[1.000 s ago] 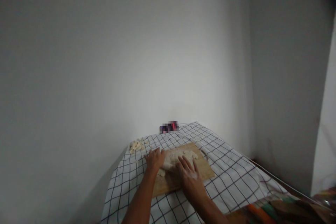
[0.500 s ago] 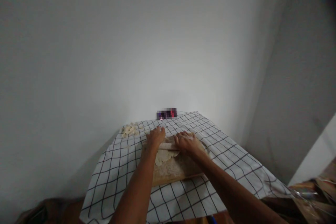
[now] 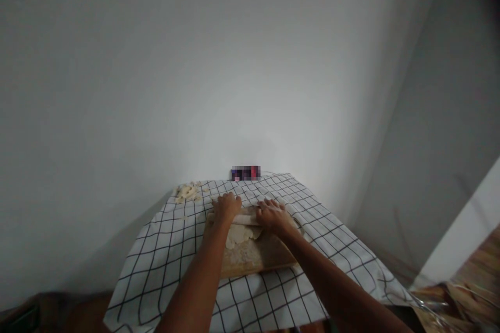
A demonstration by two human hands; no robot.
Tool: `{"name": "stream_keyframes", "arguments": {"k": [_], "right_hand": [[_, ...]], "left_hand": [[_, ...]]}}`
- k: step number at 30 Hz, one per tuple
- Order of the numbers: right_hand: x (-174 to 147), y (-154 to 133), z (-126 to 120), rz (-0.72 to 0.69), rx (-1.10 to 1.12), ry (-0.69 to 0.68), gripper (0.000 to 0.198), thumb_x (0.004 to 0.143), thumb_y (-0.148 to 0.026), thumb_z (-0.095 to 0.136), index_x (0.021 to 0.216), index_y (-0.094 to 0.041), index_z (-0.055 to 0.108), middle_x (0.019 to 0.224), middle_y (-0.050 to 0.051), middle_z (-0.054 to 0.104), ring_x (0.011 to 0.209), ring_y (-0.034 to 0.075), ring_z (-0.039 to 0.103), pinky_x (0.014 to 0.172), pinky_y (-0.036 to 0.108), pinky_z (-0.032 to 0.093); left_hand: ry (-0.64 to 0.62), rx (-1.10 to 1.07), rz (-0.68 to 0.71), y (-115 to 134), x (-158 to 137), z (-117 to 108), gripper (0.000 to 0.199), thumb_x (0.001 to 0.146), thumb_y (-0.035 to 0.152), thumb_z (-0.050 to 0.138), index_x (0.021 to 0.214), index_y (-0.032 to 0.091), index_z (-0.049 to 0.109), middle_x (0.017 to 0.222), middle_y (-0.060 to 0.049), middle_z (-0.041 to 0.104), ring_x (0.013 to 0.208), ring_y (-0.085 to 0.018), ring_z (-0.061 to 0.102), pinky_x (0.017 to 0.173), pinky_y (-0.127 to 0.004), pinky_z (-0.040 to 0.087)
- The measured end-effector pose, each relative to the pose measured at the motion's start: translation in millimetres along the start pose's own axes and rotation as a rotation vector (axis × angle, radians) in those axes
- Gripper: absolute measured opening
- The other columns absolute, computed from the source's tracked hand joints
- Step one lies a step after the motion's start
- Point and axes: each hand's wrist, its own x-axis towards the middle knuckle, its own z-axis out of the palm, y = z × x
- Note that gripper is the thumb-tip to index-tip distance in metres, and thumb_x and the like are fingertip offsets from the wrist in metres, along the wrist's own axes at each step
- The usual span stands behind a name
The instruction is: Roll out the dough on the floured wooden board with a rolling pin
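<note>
A pale rolling pin (image 3: 248, 219) lies crosswise on a flattened sheet of dough (image 3: 241, 235), which has a ragged near edge. Both rest on a floury wooden board (image 3: 258, 257). My left hand (image 3: 227, 208) is closed over the pin's left part, its fingers bent over the far side. On the pin's right part, my right hand (image 3: 273, 215) presses down, with flour on its knuckles and its fingers curving over. My hands cover both ends of the pin and part of the dough.
A white checked cloth (image 3: 164, 255) covers the table. Pale dough scraps (image 3: 188, 192) lie at the back left. A blurred-out dark and red item (image 3: 246, 173) stands at the back against the white wall (image 3: 250, 88). Clutter (image 3: 441, 302) sits beyond the right edge.
The view has shifted slightly, so the table appears a little further left. Both hands stay on the rolling pin over the dough; the dough looks much the same.
</note>
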Motion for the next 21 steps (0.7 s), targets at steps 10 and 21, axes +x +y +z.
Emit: {"name": "stream_keyframes", "arguments": {"k": [10,21], "right_hand": [[-57,-41,-6,0.119,0.064,0.046,0.053,0.120,-0.027,0.036,0.161,-0.019,0.067,0.175,0.019,0.057,0.169,0.035,0.047,0.138,0.068,0.029],[-96,-61,-5,0.102,0.119,0.084,0.053,0.124,-0.036,0.035,0.163,-0.023,0.066,0.177,0.015,0.056,0.172,0.031,0.042,0.142,0.067,0.024]], "left_hand": [[-0.004,0.101,0.189,-18,-55,-4,0.050,0.116,0.040,0.039,0.150,0.027,0.074,0.168,-0.009,0.067,0.163,-0.035,0.050,0.136,-0.061,0.034],[0.042,0.123,0.243,-44,-107,-12,0.054,0.115,0.037,0.042,0.162,0.033,0.069,0.175,-0.003,0.061,0.167,-0.031,0.047,0.140,-0.054,0.032]]}}
